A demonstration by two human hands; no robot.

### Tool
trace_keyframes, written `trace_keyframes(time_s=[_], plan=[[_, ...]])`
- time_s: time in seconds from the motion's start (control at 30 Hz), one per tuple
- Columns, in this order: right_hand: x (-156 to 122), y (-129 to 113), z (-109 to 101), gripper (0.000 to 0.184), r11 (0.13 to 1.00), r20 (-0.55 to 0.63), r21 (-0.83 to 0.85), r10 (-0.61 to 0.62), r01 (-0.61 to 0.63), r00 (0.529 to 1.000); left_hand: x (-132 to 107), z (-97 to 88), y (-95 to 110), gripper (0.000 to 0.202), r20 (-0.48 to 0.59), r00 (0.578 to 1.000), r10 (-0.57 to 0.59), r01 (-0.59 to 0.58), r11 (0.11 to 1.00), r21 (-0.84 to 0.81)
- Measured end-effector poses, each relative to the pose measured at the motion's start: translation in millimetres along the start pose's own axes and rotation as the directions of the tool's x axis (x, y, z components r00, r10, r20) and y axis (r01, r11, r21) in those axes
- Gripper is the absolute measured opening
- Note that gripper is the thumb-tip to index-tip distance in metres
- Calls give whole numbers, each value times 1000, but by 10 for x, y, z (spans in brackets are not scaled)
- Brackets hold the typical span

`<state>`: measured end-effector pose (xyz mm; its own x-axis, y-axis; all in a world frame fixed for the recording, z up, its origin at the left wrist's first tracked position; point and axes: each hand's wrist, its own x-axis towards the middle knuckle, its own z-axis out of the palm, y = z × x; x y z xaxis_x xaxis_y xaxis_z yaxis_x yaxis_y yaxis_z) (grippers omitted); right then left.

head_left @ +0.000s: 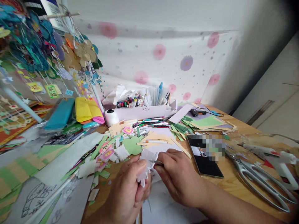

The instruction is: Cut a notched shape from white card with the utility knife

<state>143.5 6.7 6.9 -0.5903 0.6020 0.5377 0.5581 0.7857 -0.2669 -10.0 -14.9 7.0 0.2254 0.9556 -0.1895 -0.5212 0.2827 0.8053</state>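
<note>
My left hand (127, 191) is closed around a small white paper cut-out (144, 166) with a scalloped edge, thumb on top. My right hand (178, 175) is closed too, pinching a thin metal tool whose tip (157, 162) meets the cut-out; I cannot make out what kind of tool it is. Both hands hover over white paper (163, 205) at the near edge of the wooden table (235, 177).
Large scissors (259, 182) and a glue gun (273, 155) lie at right, a phone (205, 155) just beyond my right hand. Paper scraps, pens and a white box of markers (142, 109) fill the middle. Hanging paper ornaments (35, 46) and coloured sheets crowd the left.
</note>
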Motion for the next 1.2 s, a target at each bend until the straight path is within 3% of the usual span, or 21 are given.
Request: trace_keyframes(time_s=[0.17, 0.33, 0.5, 0.73, 0.8, 0.87, 0.97, 1.07, 1.13, 1.2], plan=[[5, 3, -19, 16, 997, 94, -39, 67, -63, 993, -15, -23, -59, 40, -85, 996, 39, -38, 999, 17], [16, 3, -17, 18, 998, 95, -49, 54, -49, 994, 8, 51, -37, 45, -24, 999, -39, 38, 999, -19], [19, 22, -28, 18, 994, 126, -99, 58, -45, 990, 8, 70, 6, 45, -41, 995, -87, 86, 996, -28], [30, 36, -78, 18, 991, 168, -108, 95, -78, 981, 16, -28, -40, 27, -280, 957, 74, -60, 996, 59], [26, 37, -73, 20, 995, 176, -59, 95, -86, 980, 17, -18, -26, 32, -230, 972, 55, -44, 998, 55], [25, 34, -56, 21, 996, 172, 12, 88, -91, 981, 12, 9, -4, 40, -107, 994, -23, 25, 1000, 18], [31, 27, -22, 19, 993, 156, 77, 78, -91, 985, 6, 44, 8, 46, 22, 994, -110, 110, 994, -22], [39, 31, 1, 20, 993, 148, 45, 106, -114, 983, 14, 35, -31, 41, -117, 992, 38, -25, 993, 113], [40, 47, 2, 21, 988, 158, 59, 134, -145, 978, 29, 5, -68, 35, -210, 962, 176, -122, 962, 245], [38, 70, -12, 22, 979, 167, 121, 144, -165, 975, 47, -29, -91, 32, -225, 937, 268, -175, 916, 362]])
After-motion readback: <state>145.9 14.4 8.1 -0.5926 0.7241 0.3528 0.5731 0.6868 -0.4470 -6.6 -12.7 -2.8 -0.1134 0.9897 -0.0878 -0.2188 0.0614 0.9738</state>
